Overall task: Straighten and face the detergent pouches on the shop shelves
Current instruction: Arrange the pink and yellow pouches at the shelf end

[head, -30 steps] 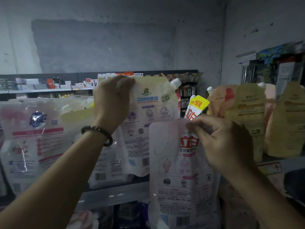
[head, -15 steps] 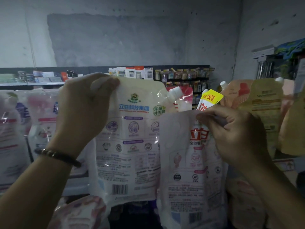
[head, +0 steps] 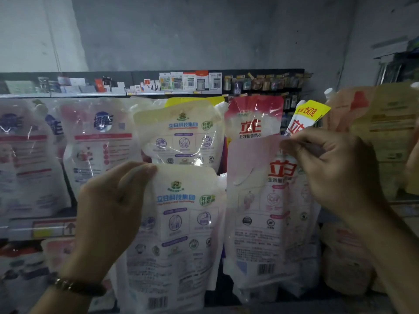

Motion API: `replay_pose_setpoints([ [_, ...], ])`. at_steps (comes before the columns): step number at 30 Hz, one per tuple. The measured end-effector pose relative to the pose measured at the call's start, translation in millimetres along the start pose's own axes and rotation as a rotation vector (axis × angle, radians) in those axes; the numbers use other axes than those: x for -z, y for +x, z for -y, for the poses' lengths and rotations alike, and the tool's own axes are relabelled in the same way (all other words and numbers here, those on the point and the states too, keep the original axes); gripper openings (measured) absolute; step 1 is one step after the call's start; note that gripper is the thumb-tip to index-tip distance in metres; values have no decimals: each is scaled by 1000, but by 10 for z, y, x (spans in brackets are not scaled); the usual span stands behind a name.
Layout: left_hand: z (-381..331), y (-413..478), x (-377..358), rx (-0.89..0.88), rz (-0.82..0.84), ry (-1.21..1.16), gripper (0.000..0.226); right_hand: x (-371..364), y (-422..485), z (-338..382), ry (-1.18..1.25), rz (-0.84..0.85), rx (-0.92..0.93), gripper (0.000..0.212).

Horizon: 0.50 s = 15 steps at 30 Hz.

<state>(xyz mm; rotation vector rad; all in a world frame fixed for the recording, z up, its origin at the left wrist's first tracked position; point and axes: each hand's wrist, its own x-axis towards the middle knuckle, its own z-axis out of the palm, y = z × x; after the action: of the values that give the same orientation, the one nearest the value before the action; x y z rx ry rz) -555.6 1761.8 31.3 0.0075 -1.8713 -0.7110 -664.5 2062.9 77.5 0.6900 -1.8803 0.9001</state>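
The left hand (head: 108, 205) grips the white pouch (head: 179, 234) by its top-left corner. The right hand (head: 335, 168) pinches the pink pouch (head: 260, 223) at its top edge. Both hang upright, side by side, before the shelf (head: 22, 227).

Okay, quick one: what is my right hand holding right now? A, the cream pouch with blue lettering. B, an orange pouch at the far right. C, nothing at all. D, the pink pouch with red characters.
D: the right hand pinches the top edge of the pink pouch, while the left hand grips the cream pouch by its top corner.
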Motion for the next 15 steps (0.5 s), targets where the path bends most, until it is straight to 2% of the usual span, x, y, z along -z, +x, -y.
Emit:
replay_pose_setpoints([
  [3,76,-126,-70,84,57,-35,15,-45,-25,0,23,33,-49,21],
  [7,253,-308,-229,112,69,-60,22,-98,-133,-22,48,53,-36,29],
  [15,416,-642,-566,145,98,-124,15,-171,-399,-71,38,98,-88,34],
])
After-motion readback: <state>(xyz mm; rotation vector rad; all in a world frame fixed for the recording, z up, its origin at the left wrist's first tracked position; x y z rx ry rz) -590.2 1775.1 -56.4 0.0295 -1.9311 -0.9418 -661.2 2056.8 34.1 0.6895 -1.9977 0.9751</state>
